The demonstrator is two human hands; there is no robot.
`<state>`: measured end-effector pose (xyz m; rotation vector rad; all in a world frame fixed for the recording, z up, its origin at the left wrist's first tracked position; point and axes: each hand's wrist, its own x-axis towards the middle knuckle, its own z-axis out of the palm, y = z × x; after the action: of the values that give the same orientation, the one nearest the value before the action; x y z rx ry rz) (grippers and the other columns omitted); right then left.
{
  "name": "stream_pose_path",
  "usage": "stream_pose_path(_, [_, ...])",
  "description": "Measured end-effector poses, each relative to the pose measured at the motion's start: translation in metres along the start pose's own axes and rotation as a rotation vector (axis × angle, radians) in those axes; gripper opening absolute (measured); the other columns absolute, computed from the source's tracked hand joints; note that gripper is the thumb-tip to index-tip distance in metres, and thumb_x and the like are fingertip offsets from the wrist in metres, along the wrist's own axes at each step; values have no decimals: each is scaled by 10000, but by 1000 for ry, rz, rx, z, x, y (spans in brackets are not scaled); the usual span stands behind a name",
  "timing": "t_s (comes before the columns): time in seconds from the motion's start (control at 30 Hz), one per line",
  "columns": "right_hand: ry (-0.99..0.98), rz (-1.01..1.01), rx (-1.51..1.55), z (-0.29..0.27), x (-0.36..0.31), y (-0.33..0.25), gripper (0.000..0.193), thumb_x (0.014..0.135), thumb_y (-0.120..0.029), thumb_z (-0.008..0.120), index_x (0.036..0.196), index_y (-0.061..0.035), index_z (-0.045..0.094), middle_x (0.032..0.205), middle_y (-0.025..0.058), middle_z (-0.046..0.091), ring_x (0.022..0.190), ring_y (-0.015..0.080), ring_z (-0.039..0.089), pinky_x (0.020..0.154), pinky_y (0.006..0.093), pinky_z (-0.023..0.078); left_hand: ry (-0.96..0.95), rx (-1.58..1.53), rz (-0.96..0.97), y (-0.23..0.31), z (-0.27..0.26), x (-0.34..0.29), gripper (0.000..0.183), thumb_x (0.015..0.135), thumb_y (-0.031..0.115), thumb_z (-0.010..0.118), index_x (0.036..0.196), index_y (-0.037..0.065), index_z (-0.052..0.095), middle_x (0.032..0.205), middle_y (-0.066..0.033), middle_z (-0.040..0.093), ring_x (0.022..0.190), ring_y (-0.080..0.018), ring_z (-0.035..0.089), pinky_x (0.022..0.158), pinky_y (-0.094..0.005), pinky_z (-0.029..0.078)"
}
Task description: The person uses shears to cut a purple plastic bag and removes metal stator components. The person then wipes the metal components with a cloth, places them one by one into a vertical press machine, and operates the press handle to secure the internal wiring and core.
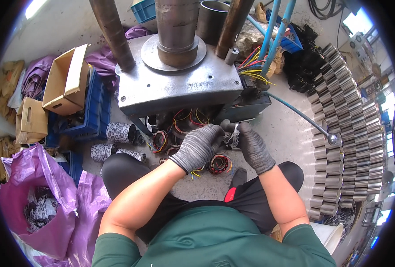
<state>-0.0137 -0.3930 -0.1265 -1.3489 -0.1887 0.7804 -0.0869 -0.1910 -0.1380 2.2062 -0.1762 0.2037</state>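
Note:
My left hand [199,147], in a grey knit glove, is held in front of the press with its fingers curled closed. Close beside it, my right hand [255,146] in a matching glove is also closed. Between the fingertips shows a small crumpled grey-and-white piece [231,137]; its kind is unclear, and the fingers cover part of it. Below the hands, a wound stator [219,164] with red and yellow wires lies on the floor. Another wound stator [159,142] lies left of my left hand, with more coils behind, under the press.
A steel press [179,91] with thick columns stands ahead. A ball-ended lever [333,139] reaches out to the right, near stacked metal cylinders [353,147]. At left are patterned cylinders [121,132], a blue crate [98,104], cardboard boxes [66,84] and a purple bag [17,200].

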Motion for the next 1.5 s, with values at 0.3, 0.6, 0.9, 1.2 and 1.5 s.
stream_pose_path(0.3, [-2, -48, 302, 26, 3, 14, 812, 1003, -660, 535, 1449, 19, 509, 1392, 124, 581, 1302, 223, 524, 1153, 379, 376, 49, -49, 30, 10, 10, 0, 281, 882, 178, 784, 1116, 76, 666, 988, -138, 659, 930, -308, 705, 832, -398, 578])
stream_pose_path(0.6, [9, -134, 491, 49, 8, 19, 504, 1017, -444, 635, 1330, -54, 575, 1299, 73, 623, 1252, 212, 564, 1132, 407, 425, 283, -126, -192, 4, 22, 10, 338, 858, 131, 767, 1149, 82, 601, 982, -139, 719, 831, -291, 722, 758, -380, 586])
stream_pose_path(0.9, [3, -130, 472, 42, 8, 27, 333, 1035, -311, 623, 1234, -45, 639, 1323, 119, 647, 1216, 231, 614, 1073, 397, 488, 481, -215, -273, -27, 16, 26, 196, 881, 33, 709, 1042, 49, 600, 840, -104, 684, 776, -186, 659, 755, -332, 560])
stream_pose_path(1.2, [168, -120, 252, 4, -10, 0, 410, 1025, -243, 622, 1373, -31, 582, 1311, 136, 642, 1112, 239, 669, 788, 357, 621, 393, -819, -507, -26, -31, 27, 123, 970, 80, 710, 1081, 27, 707, 918, -27, 714, 793, -93, 644, 716, -255, 559])
stream_pose_path(1.5, [33, -182, -119, 18, -9, 3, 396, 988, -172, 695, 1332, 14, 630, 1178, 75, 691, 1100, 153, 650, 982, 299, 524, 62, -209, -96, 9, -3, 4, 333, 884, 42, 781, 1199, 32, 675, 1094, -87, 716, 1029, -148, 670, 936, -291, 541])
